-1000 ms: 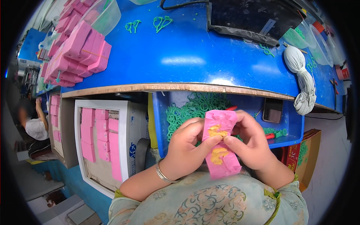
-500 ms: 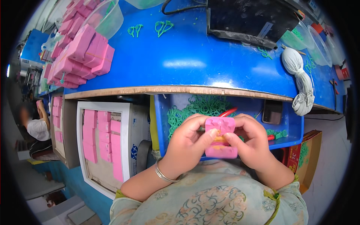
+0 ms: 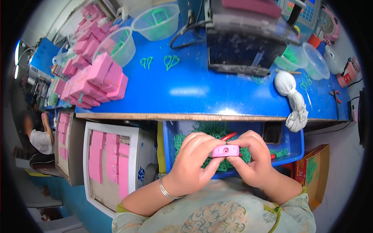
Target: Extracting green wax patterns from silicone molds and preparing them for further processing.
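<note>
Between my two hands is a pink rubber mould (image 3: 225, 151), its narrow end with a small round hole facing up toward me. My left hand (image 3: 196, 157) grips its left end between thumb and fingers, and my right hand (image 3: 252, 155) pinches the right end the same way. Below them, a blue tray (image 3: 297, 153) holds a tangle of green wax pieces (image 3: 211, 127). A red-handled tool (image 3: 229, 136) lies in the tray, partly hidden behind the mould. The mould's inner faces are out of sight.
Pink moulds (image 3: 103, 77) are piled on the blue table (image 3: 186, 95); others lie in a white-framed box (image 3: 87, 155). Plastic bowls (image 3: 155, 27), a dark machine (image 3: 244, 50) and a tied white cloth bundle (image 3: 289, 97) stand on it. Another person (image 3: 40, 138) sits far left.
The mould, earlier bent open with its yellowish inside showing, is now closed and turned end-up. My thumbs have come off its inner face. The view has tilted upward.
</note>
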